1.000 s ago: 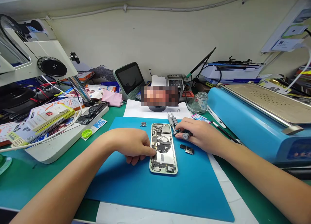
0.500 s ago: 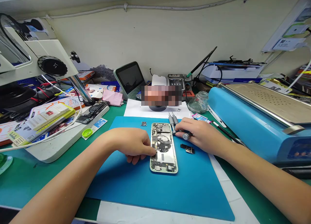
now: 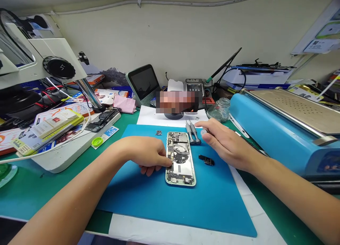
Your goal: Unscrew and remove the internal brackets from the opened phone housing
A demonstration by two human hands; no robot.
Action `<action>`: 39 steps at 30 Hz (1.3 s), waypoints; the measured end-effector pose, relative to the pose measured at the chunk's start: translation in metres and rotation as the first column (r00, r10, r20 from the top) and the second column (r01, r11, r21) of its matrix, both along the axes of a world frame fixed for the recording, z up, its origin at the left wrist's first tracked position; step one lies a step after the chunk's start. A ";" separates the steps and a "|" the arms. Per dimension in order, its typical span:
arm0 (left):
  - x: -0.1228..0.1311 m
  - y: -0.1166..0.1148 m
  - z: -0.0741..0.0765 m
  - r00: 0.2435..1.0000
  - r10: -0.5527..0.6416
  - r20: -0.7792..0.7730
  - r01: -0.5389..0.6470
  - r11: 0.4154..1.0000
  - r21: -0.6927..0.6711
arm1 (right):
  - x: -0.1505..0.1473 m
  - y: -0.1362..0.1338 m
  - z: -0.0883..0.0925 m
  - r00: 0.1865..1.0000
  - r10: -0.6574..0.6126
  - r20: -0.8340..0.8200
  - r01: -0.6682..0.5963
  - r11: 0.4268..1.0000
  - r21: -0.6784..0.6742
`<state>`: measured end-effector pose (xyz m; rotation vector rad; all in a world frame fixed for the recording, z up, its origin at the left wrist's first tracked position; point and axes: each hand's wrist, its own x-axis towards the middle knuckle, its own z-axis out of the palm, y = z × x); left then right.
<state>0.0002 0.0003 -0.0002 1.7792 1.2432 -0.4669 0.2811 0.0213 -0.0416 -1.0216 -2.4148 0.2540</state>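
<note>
On the blue mat (image 3: 172, 202) nearest me, the opened phone (image 3: 180, 159) lies flat with its boards bared. My left hand (image 3: 147, 153) is loosely curled, fingertips against the phone's left rail, gripping nothing. The phone looks light, stiff in the frame but fragile inside, so I judge it best held by the side rails, never the cables. Beyond, my right hand (image 3: 225, 142) half-closes on what looks like a small driver (image 3: 203, 132), beside two screwdrivers (image 3: 193, 134) on the surface.
</note>
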 end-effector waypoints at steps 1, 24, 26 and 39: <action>0.000 0.000 0.000 1.000 -0.003 0.001 0.003 1.000 0.001 | 0.000 -0.001 -0.001 0.999 0.035 -0.032 -0.034 0.999 0.020; -0.004 0.003 0.002 0.999 -0.020 0.036 0.021 1.000 -0.019 | -0.074 -0.067 0.014 0.503 -0.272 -0.820 -0.647 0.510 -0.566; -0.004 0.002 0.002 0.999 -0.017 0.031 0.018 1.000 -0.023 | -0.072 -0.065 0.017 0.508 -0.271 -0.817 -0.669 0.473 -0.573; -0.002 0.003 0.003 0.999 -0.013 0.035 0.014 0.999 -0.032 | -0.068 -0.074 0.008 0.609 -0.202 -0.767 -0.537 0.607 -0.586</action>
